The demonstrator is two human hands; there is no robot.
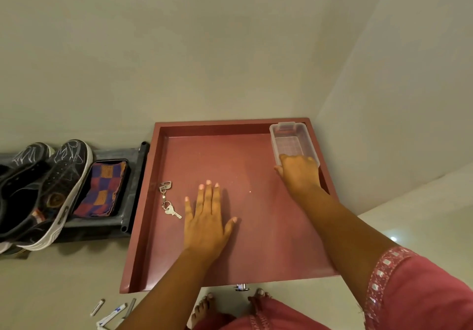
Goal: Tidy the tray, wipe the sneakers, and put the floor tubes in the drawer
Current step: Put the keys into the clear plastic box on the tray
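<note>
A dark red tray (256, 260) with raised rims fills the middle of the view. My left hand (207, 217) lies flat on its floor, fingers spread, holding nothing. Just left of that hand lies a key ring with a silver key (169, 201). My right hand (299, 173) grips the near end of a clear plastic box (289, 140) in the tray's far right corner. Black sneakers (43, 189) with white soles stand on a grey shoe rack (133, 176) to the left. White tubes (112, 315) lie on the floor at the bottom left.
A folded checked cloth (102, 189) in purple, orange and red lies on the rack beside the sneakers. Walls close in behind and to the right of the tray. A metal knob (242, 288) shows under the tray's near edge. My bare feet (204, 309) stand just before it.
</note>
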